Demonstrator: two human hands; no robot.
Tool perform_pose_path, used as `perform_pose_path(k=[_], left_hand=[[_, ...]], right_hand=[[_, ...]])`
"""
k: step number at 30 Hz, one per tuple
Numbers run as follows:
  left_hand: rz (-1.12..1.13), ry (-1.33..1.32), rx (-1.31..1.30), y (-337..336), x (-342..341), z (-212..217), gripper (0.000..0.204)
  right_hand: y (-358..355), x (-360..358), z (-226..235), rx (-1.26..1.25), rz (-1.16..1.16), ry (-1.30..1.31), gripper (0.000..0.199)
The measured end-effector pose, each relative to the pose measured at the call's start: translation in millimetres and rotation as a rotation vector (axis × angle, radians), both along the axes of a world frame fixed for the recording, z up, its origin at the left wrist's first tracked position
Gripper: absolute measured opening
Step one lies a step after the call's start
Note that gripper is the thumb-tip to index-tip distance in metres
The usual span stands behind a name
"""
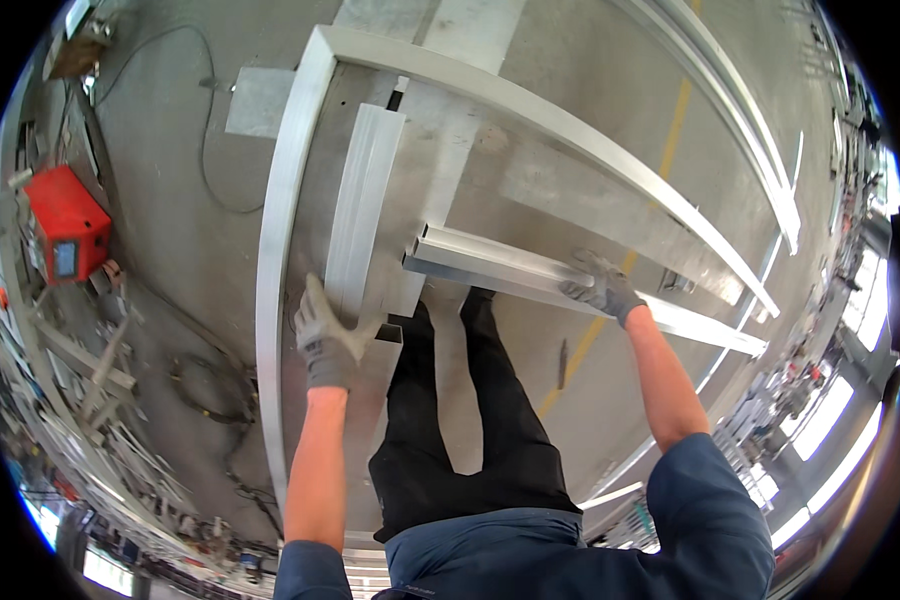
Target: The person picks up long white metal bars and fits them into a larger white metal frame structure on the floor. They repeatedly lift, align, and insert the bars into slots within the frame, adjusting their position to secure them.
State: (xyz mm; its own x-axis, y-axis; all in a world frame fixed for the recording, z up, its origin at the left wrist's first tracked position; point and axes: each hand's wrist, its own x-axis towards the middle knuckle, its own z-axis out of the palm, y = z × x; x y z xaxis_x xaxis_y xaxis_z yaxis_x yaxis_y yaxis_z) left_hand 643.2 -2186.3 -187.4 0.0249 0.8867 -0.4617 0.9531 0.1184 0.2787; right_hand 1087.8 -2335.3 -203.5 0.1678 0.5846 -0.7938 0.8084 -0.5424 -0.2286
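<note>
My left hand [327, 335], in a grey work glove, grips the near end of a flat ribbed aluminium profile [363, 205] that lies lengthwise inside a large aluminium frame [275, 210]. My right hand [603, 287], also gloved, rests on and grips a long rectangular aluminium tube [510, 265] that runs from the middle out to the right, its open end pointing left. Both pieces lie above the concrete floor, over my legs in black trousers.
A red box-shaped machine [67, 225] with cables stands on the floor at the left. Loose metal offcuts [90, 370] clutter the lower left. More long aluminium bars [750, 140] lie at the upper right, beside a yellow floor line [678, 110].
</note>
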Motion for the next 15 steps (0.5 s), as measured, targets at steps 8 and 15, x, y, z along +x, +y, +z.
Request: perform_pose_path(k=[8,15], left_hand=[[-0.063,0.162,0.073,1,8,-39,0.112],[-0.075,0.22,0.099,0,12,-44,0.116]], right_hand=[[-9,13,-4,-0.025,0.116,0.128,0.084],[-32,38,-34,0.065,0.012,0.27,0.083]])
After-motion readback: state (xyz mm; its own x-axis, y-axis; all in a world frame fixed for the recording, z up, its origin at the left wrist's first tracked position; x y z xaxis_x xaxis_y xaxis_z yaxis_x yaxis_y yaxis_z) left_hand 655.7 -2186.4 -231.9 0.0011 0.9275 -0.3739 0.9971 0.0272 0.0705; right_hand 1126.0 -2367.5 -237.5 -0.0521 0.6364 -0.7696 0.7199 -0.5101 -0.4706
